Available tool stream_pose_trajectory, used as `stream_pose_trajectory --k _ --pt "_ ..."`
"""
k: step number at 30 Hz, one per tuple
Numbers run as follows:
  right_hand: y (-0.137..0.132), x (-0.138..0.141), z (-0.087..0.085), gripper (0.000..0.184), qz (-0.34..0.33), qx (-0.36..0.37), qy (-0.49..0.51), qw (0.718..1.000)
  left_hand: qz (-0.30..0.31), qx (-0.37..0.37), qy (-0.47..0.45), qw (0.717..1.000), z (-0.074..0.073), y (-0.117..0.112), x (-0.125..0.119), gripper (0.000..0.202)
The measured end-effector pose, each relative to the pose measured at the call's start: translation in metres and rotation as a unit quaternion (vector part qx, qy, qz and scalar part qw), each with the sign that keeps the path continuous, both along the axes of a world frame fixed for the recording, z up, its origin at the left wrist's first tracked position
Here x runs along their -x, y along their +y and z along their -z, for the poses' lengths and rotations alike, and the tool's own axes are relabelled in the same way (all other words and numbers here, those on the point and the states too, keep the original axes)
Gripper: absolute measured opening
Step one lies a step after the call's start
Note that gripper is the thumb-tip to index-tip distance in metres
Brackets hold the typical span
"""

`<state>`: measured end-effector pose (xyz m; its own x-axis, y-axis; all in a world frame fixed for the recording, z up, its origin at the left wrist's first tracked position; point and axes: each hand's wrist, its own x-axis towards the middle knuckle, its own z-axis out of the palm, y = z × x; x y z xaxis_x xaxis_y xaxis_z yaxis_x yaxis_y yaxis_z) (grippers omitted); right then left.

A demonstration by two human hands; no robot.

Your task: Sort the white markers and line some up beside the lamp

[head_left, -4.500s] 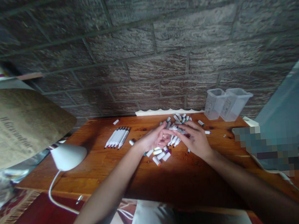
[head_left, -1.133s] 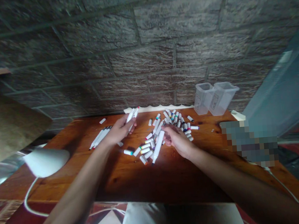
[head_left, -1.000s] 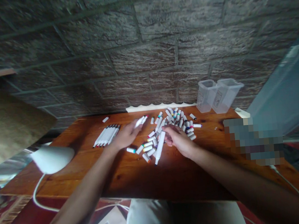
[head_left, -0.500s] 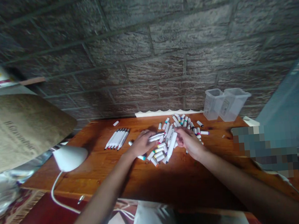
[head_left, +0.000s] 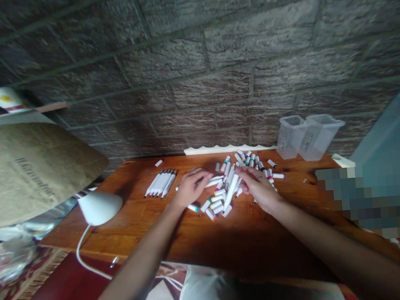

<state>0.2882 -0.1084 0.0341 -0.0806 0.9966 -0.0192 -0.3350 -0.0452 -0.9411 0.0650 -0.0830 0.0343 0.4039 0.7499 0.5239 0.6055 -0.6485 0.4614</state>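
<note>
My left hand [head_left: 189,188] is at the left side of a loose pile of markers, its fingers curled around the end of a white marker [head_left: 213,182] that points right. My right hand [head_left: 260,189] is on the pile's other side, thumb and fingers closed on the upper end of a thick white marker [head_left: 230,194] that slants down to the left. Short white caps with coloured bands [head_left: 216,205] lie below and between the hands. Beside my left wrist is a marker with a blue end [head_left: 193,208]. Several markers lie side by side in a row [head_left: 160,183] to the left.
Two clear plastic containers [head_left: 318,136] stand by the brick wall at the back right. A white lamp-like cone [head_left: 102,207] with a cable is at the left, near a brown paper bag [head_left: 38,172]. One loose cap [head_left: 158,163] lies behind the row. A white scalloped strip [head_left: 229,148] runs along the wall.
The whole view has shifted slightly. My left hand has moved a little right and up, its fingers reaching further over the marker. My right hand still grips the slanted marker.
</note>
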Motion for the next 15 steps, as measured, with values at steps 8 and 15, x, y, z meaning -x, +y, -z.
stream_pose_trajectory --k 8,15 --pt "-0.002 0.006 -0.002 0.044 0.021 -0.043 0.024 0.999 0.078 0.035 -0.027 0.996 0.003 -0.018 -0.023 0.034" --pt "-0.004 0.003 -0.003 0.039 0.026 -0.087 -0.055 0.994 0.042 -0.088 -0.008 0.995 0.002 -0.018 -0.026 0.026"
